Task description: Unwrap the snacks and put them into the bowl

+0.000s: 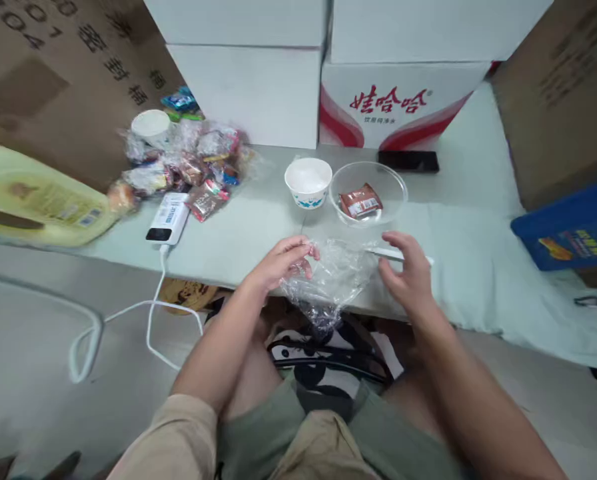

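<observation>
A crumpled clear plastic bag (331,277) lies at the table's front edge and hangs partly over it. My left hand (286,261) has its fingers curled on the bag's left side and pinches the film. On the other side, my right hand (407,270) is open, thumb and fingers apart. It is just over a slim white stick-like utensil (384,253), whose middle it hides; contact is not clear. Behind the bag stand a white paper cup (308,179) with a blue pattern and a clear plastic bowl (401,193). A brown sealed packet (359,201) sits in the bowl.
White cartons (398,100) line the back, with a black phone (413,161) before them. Wrapped snacks (193,160) are heaped at left near a white power bank (169,219) with a cable. A yellow jug (38,197) and a blue package (571,227) stand at the sides.
</observation>
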